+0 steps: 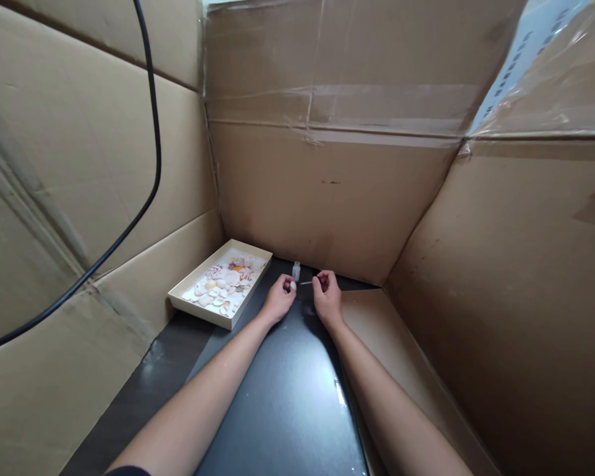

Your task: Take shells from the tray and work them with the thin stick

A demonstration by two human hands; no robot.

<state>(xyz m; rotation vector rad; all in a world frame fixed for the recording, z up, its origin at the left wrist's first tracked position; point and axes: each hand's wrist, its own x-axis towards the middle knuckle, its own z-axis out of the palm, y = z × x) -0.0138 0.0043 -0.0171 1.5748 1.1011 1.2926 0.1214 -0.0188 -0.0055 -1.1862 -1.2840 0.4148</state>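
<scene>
My left hand (279,299) is closed, with a small whitish shell (293,286) pinched at its fingertips. Facing it, my right hand (327,296) grips a thin, pale-tipped stick-like tool (306,283), which points left toward the shell. Whether the tip touches the shell is too small to tell, and the tool's other end is hidden by my fingers. Just beyond both hands stands a small clear glass bottle (296,271), upright. To the left, a shallow cream box (198,315) holds many shells (224,277) in white, pink and orange.
Beneath my arms lies a glossy dark work surface (277,410). A flat cardboard sheet (377,330) is on the right. Tall cardboard walls (337,198) enclose the left, back and right. A black cable (157,152) hangs down at the left.
</scene>
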